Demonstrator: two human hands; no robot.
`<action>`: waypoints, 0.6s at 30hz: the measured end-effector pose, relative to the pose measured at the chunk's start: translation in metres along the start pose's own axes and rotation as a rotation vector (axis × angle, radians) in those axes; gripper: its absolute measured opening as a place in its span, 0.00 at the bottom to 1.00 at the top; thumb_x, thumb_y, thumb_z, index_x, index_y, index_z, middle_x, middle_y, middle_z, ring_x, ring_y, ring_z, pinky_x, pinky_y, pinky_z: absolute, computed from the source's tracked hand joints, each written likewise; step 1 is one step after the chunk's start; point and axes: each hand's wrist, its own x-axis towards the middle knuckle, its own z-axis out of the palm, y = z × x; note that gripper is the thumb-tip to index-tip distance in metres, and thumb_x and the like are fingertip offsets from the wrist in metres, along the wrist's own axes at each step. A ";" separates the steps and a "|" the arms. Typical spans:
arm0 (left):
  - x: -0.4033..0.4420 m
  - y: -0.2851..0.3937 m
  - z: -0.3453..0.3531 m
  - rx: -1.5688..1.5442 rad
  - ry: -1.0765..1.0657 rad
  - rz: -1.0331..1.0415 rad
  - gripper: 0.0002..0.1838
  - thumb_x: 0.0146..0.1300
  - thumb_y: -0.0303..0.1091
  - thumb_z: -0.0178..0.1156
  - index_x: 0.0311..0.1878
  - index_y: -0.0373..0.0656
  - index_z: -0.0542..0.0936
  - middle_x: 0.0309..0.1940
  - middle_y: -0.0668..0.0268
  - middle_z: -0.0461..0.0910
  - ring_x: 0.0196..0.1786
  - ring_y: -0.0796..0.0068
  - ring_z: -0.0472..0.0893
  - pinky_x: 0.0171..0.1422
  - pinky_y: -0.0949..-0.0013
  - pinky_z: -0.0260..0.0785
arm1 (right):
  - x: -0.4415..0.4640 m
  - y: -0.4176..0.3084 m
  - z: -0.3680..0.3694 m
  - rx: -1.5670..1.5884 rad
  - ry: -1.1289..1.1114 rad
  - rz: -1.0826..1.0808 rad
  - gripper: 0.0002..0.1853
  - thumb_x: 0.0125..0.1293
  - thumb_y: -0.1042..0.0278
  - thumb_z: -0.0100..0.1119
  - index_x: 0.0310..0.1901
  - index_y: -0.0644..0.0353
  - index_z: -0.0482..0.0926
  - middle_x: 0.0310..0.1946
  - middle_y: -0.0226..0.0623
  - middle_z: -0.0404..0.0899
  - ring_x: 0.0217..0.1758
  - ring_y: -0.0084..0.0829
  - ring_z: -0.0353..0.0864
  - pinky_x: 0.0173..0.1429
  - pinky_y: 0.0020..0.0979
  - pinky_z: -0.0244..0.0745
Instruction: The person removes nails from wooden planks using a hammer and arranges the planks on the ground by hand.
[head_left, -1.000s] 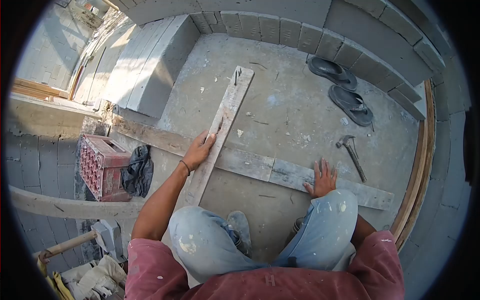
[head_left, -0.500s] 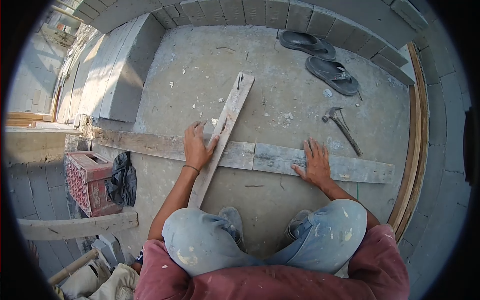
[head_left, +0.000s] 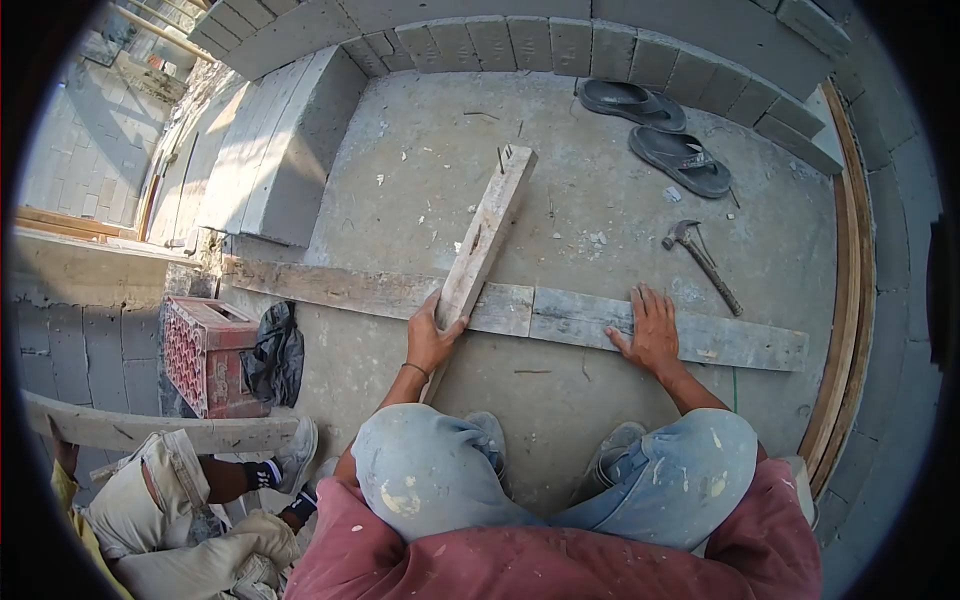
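My left hand (head_left: 431, 338) is closed around the lower part of a wooden batten (head_left: 490, 230), thumb on one side and fingers on the other. Nails stick up from the batten's far end, which is raised above the floor. Beneath it, two flat boards lie end to end across the floor: a brownish left board (head_left: 335, 288) and a greyer right board (head_left: 580, 318). My right hand (head_left: 652, 335) lies flat on the right board with its fingers spread. A claw hammer (head_left: 705, 268) rests on the floor beyond that hand.
Dark sandals (head_left: 680, 160) lie near the block wall (head_left: 570, 48). A red crate (head_left: 212, 345) with a black plastic bag (head_left: 275, 355) stands at left. Below it, another person (head_left: 165, 500) sits by a long timber (head_left: 190, 433). Wooden strips (head_left: 848, 300) edge the right side.
My left hand has closed around the batten, which is now lifted and tilted at its far end. The right hand stays on the board. The other person has come further into view.
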 end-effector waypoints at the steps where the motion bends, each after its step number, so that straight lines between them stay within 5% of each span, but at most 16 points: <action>1: 0.014 -0.001 -0.008 -0.067 -0.097 0.016 0.45 0.59 0.43 0.80 0.74 0.28 0.74 0.57 0.45 0.88 0.59 0.49 0.88 0.68 0.58 0.77 | 0.000 0.000 0.001 -0.003 0.003 -0.005 0.52 0.69 0.30 0.65 0.80 0.65 0.65 0.81 0.57 0.62 0.85 0.55 0.59 0.91 0.58 0.41; 5: 0.062 0.029 -0.030 -0.416 -0.276 -0.022 0.44 0.60 0.45 0.81 0.73 0.28 0.75 0.56 0.44 0.88 0.59 0.56 0.88 0.67 0.61 0.78 | 0.001 0.002 0.003 0.000 0.009 -0.002 0.52 0.69 0.29 0.64 0.79 0.65 0.66 0.81 0.57 0.63 0.85 0.55 0.59 0.91 0.57 0.42; 9: 0.103 0.057 -0.026 -0.447 -0.306 -0.045 0.43 0.60 0.46 0.81 0.71 0.29 0.76 0.57 0.42 0.88 0.60 0.53 0.88 0.68 0.59 0.79 | -0.002 0.004 0.005 0.014 0.022 0.001 0.52 0.69 0.28 0.64 0.79 0.65 0.67 0.81 0.56 0.64 0.85 0.54 0.60 0.91 0.56 0.43; 13: 0.112 0.068 -0.006 -0.057 -0.273 0.040 0.43 0.60 0.49 0.80 0.70 0.28 0.76 0.62 0.36 0.85 0.66 0.46 0.86 0.70 0.54 0.78 | -0.004 0.003 0.004 0.013 0.033 0.016 0.52 0.69 0.28 0.63 0.79 0.65 0.67 0.80 0.56 0.65 0.85 0.53 0.61 0.91 0.56 0.43; 15: 0.112 0.040 0.019 0.117 -0.273 0.315 0.48 0.61 0.56 0.78 0.73 0.27 0.73 0.60 0.33 0.84 0.63 0.38 0.86 0.72 0.51 0.76 | -0.004 0.004 0.002 0.018 0.033 0.013 0.52 0.69 0.28 0.63 0.79 0.66 0.67 0.80 0.56 0.65 0.85 0.53 0.61 0.91 0.55 0.43; 18: 0.088 0.030 0.025 0.063 -0.289 0.139 0.52 0.63 0.59 0.75 0.77 0.26 0.69 0.60 0.30 0.82 0.63 0.36 0.85 0.73 0.49 0.75 | -0.005 0.006 0.004 0.031 0.048 0.015 0.52 0.70 0.27 0.63 0.79 0.66 0.67 0.80 0.55 0.65 0.85 0.52 0.61 0.91 0.55 0.43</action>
